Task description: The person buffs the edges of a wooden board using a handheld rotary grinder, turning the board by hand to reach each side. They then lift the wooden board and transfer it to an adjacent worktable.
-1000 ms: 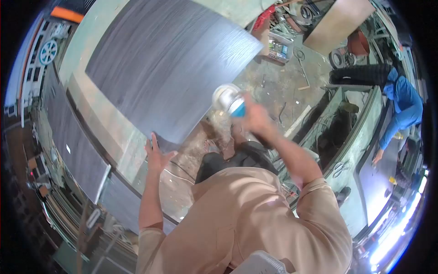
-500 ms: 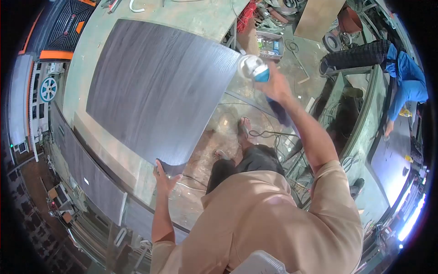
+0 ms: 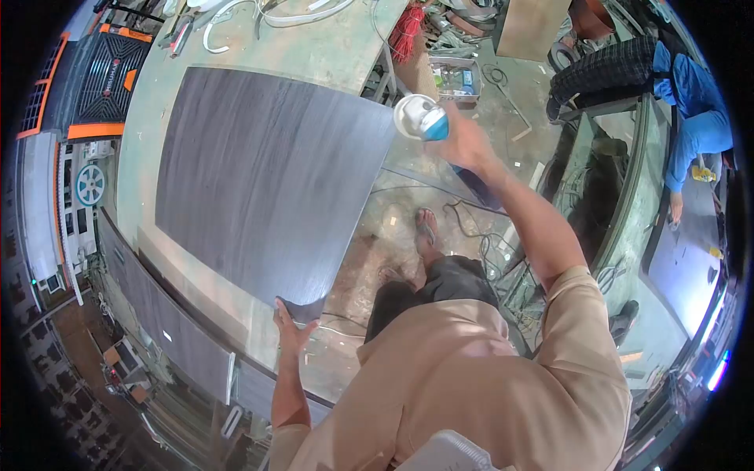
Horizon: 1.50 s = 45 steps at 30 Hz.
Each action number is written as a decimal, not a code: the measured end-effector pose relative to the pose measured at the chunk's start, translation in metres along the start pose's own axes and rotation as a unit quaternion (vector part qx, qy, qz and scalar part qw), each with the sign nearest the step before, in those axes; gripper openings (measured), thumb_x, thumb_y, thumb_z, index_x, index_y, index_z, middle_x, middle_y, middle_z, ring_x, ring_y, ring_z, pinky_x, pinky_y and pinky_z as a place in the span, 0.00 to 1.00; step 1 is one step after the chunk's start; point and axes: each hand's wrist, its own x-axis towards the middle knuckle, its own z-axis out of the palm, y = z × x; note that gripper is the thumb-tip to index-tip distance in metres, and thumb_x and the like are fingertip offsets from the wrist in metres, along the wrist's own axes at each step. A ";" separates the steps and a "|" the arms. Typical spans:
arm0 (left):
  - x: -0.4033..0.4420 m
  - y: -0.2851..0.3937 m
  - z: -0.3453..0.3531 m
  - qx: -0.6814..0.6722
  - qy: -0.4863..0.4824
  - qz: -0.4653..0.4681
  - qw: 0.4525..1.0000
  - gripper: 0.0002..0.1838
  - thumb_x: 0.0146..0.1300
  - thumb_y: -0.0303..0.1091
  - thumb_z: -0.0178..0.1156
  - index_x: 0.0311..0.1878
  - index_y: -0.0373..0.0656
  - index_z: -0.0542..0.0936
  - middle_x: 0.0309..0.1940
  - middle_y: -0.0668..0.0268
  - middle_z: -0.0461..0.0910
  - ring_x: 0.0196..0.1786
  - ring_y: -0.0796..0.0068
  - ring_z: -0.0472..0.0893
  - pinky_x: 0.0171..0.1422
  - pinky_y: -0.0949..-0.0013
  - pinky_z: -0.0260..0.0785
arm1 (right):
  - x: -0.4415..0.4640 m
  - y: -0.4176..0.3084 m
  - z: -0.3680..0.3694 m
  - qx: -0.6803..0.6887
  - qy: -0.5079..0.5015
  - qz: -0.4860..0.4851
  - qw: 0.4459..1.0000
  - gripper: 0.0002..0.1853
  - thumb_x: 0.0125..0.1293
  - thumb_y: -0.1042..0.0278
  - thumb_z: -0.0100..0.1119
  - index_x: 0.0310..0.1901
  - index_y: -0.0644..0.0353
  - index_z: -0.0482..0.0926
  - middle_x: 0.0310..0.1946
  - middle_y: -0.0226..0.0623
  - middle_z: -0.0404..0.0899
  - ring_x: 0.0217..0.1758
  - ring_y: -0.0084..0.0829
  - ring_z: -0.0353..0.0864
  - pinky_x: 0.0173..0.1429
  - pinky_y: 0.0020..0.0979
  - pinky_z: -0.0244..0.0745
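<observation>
A dark wood-grain panel (image 3: 267, 180) lies flat on the pale green worktable (image 3: 141, 165), its right side overhanging the edge. My left hand (image 3: 294, 336) grips the panel's near corner, fingers and thumb spread along either side of it. In my right hand (image 3: 471, 143) is a hand-held power tool with a round white base, a blue band and a dark body, resembling a trim router (image 3: 420, 118). Its base is at the panel's far right corner; I cannot tell whether they touch. My fingers are wrapped round the tool, partly hidden.
White edging strips (image 3: 310, 16) lie at the table's far end. Cables (image 3: 487, 243) trail over the floor by my feet. A box of small items (image 3: 455, 81) stands beyond the tool. At the right, a person in blue (image 3: 699, 118) leans over another bench (image 3: 679, 275).
My view has shifted, so the panel and left hand appear lower. The trim router has moved slightly away from me along the panel's corner. My left hand keeps its hold.
</observation>
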 end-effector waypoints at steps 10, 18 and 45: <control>0.004 -0.014 0.005 -0.019 -0.003 0.008 1.000 0.81 0.48 0.47 0.85 0.85 0.51 0.26 0.80 0.36 0.37 0.79 0.38 0.58 0.80 0.48 0.63 | -0.044 -0.027 0.005 -0.034 -0.127 -0.024 0.991 0.38 0.54 0.53 0.74 0.65 0.53 0.67 0.45 0.59 0.86 0.51 0.63 0.85 0.54 0.56 0.80; 0.003 -0.005 0.006 -0.012 0.030 -0.003 0.999 0.79 0.46 0.45 0.85 0.86 0.50 0.30 0.78 0.31 0.43 0.79 0.29 0.57 0.80 0.44 0.61 | -0.002 -0.013 -0.004 -0.007 -0.024 0.056 0.998 0.45 0.50 0.51 0.77 0.70 0.52 0.67 0.54 0.58 0.84 0.60 0.58 0.83 0.63 0.50 0.77; -0.001 0.007 0.005 0.008 0.039 -0.003 0.999 0.77 0.45 0.55 0.84 0.87 0.60 0.35 0.81 0.30 0.44 0.82 0.20 0.45 0.82 0.35 0.53 | -0.133 -0.077 0.095 -0.013 -0.090 -0.019 0.996 0.45 0.53 0.46 0.76 0.69 0.56 0.65 0.44 0.58 0.86 0.50 0.61 0.86 0.55 0.52 0.80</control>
